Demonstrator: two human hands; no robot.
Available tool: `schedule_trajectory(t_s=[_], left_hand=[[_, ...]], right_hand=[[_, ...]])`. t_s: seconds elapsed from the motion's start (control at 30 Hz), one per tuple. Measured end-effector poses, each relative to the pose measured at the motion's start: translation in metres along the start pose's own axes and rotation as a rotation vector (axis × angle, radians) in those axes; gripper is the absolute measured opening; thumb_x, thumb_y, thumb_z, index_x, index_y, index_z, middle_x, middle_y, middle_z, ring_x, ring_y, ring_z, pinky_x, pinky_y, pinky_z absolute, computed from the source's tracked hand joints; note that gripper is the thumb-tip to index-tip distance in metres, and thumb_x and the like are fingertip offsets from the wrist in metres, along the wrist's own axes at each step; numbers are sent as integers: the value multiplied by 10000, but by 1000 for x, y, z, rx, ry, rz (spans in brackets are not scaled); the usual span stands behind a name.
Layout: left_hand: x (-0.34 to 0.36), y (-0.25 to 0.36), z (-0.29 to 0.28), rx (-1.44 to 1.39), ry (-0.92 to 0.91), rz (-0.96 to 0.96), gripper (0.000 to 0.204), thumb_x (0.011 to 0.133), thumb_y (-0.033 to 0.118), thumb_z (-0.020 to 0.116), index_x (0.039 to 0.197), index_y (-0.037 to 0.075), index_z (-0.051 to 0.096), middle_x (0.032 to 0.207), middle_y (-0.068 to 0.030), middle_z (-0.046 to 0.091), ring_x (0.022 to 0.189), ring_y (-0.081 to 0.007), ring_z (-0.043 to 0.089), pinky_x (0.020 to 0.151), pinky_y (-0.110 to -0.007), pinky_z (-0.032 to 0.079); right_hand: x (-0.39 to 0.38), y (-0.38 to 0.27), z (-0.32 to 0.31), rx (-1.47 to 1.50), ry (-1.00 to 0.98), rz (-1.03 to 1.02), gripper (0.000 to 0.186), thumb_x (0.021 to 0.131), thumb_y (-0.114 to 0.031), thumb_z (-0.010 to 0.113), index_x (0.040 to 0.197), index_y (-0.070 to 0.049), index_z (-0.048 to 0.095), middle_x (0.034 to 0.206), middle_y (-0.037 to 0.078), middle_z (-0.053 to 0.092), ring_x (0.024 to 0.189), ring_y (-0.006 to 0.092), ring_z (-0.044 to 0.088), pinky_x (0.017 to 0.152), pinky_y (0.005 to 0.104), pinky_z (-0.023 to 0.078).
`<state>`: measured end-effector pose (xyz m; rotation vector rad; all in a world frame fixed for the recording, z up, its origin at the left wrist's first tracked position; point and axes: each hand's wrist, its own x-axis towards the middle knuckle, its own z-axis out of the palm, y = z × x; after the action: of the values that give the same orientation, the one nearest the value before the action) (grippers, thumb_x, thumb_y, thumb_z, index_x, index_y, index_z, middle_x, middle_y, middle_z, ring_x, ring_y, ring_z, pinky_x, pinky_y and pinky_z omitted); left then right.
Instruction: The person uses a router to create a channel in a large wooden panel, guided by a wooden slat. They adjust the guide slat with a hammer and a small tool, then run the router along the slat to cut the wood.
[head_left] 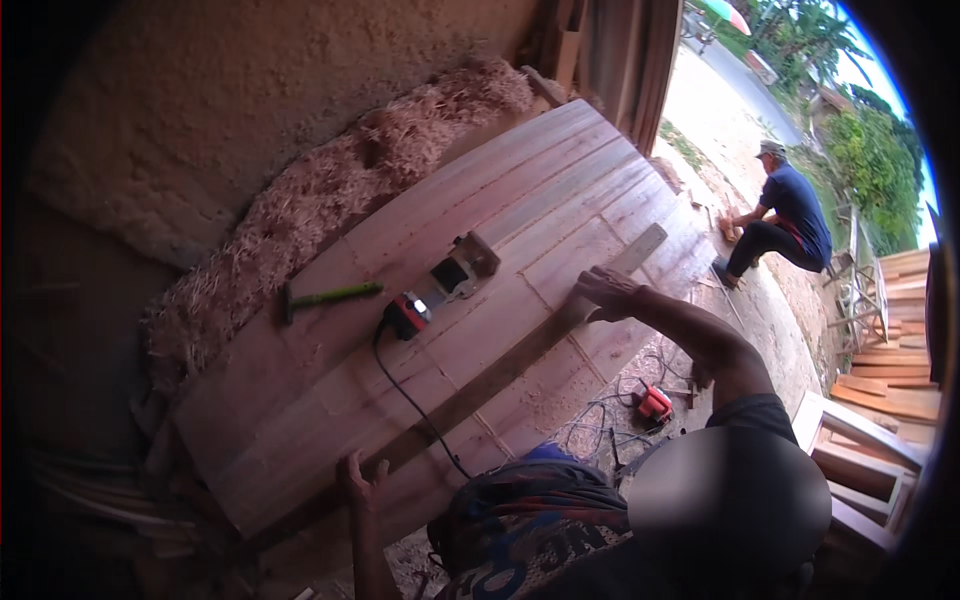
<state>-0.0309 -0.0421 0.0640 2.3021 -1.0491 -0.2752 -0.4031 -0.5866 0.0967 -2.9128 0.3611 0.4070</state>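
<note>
My left hand and my right hand are not in view. A close co-worker (540, 540), head blurred, leans over a wide planked wooden panel (260, 390). The co-worker's hand (610, 290) grips a long narrow board (530, 355) lying diagonally across it; another hand (362, 480), apparently theirs, touches the board's lower-left end, fingers partly spread. A red-and-black power planer (410, 315), with a cord trailing over the board, rests on the panel beside a metal-and-wood piece (465, 265). A hammer with a green handle (335, 294) lies to their left.
Wood shavings (370, 150) are heaped along the wall. A red power tool (655, 405) and cables lie on the ground at right. Another person (795, 210) crouches outside near the road. Stacked planks (895, 380) and wooden frames (850, 450) stand at far right.
</note>
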Motion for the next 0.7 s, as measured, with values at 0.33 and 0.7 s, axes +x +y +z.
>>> schedule_trajectory(t_s=[0.33, 0.7], left_hand=[[-135, -323, -164, 149, 1100, -955, 452, 982, 390, 657, 1064, -54, 636, 980, -132, 667, 894, -213, 646, 783, -367, 516], [-138, -423, -213, -724, 1023, -1303, 476, 931, 569, 668, 1059, 111, 682, 1048, -98, 710, 707, -172, 605, 651, -363, 488]], right_hand=[[40, -243, 21, 227, 241, 115, 878, 726, -205, 859, 1497, -127, 446, 1477, 177, 474, 1397, 414, 393, 1176, 549, 307], [65, -268, 17, 205, 229, 163, 763, 705, -184, 872, 1379, -97, 525, 1370, 162, 538, 1307, 403, 467, 1119, 516, 361]])
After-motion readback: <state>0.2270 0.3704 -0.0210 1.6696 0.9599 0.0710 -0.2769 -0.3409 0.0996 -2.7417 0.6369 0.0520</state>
